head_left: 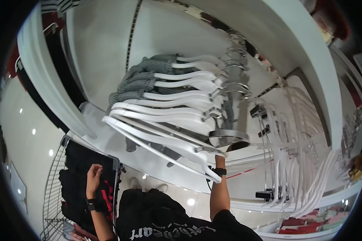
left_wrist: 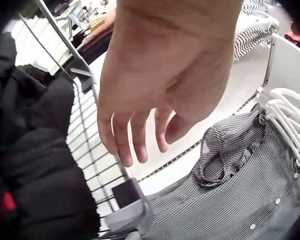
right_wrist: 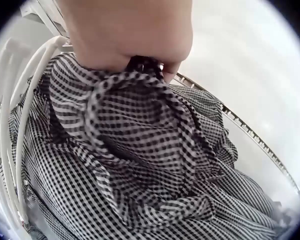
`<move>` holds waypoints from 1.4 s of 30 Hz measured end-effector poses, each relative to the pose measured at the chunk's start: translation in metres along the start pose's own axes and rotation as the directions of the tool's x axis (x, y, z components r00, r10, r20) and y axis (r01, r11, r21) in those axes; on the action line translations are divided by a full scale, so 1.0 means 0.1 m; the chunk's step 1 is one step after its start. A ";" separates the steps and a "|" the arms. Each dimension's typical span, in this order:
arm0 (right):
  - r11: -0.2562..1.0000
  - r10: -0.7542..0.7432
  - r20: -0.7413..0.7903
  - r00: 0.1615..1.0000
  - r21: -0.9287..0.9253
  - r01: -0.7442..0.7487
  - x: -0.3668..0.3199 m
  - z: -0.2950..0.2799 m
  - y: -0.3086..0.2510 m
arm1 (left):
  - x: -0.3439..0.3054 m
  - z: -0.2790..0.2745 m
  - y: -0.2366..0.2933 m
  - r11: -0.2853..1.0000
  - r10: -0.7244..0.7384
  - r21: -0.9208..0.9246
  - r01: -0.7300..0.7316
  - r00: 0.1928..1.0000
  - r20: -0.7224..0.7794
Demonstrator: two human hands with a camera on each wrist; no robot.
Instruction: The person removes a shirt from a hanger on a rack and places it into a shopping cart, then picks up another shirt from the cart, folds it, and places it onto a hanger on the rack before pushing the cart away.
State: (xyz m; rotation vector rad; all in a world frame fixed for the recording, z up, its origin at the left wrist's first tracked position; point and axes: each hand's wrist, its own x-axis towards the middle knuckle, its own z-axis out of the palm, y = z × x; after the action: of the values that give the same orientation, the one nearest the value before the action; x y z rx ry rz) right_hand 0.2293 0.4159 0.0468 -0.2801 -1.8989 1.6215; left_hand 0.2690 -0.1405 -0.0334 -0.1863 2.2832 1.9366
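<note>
My right hand (head_left: 220, 158) is at the metal hook of the front white clothes hanger (head_left: 161, 136), mostly hidden behind it in the head view. In the right wrist view its curled fingers grip at the neck of a black-and-white checked shirt (right_wrist: 140, 125), where a glint of metal shows; the fingertips are hidden. Several more white hangers carry grey checked shirts (head_left: 142, 72) along a metal rail (head_left: 242, 108). Over the wire cart's edge, my left hand (head_left: 94, 172) hangs with loosely bent fingers, holding nothing. In the left wrist view a checked shirt (left_wrist: 225, 190) lies beyond it.
A wire cart (head_left: 52, 188) filled with black clothes (head_left: 76, 172) stands at lower left. White hangers with black clips (head_left: 264, 196) crowd the right side. A white panel (head_left: 54, 76) rises at left, and folded clothes (head_left: 301, 225) lie on a low shelf at lower right.
</note>
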 end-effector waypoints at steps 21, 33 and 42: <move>0.602 0.741 -0.121 0.661 -0.319 -0.732 -1.63 0.00 1.69 | -2.17 -1.32 -1.39 0.784 -0.577 0.020 0.620 0.741 -0.344; 0.415 0.907 0.393 0.149 -0.778 -0.471 -2.31 0.52 1.44 | -2.57 -1.70 1.06 0.994 0.050 0.088 0.058 0.476 -0.878; 0.472 0.879 0.448 0.163 -0.768 -0.434 -2.23 0.69 1.34 | -3.93 -1.27 -0.20 0.417 -0.429 0.233 0.879 0.416 -0.802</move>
State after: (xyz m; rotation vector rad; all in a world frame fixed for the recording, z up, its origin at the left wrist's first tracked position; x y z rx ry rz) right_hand 0.3343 0.2712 -0.1545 -0.8518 -3.3387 2.0117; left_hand 0.6555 -0.2676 0.0413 -1.6667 2.3719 0.5697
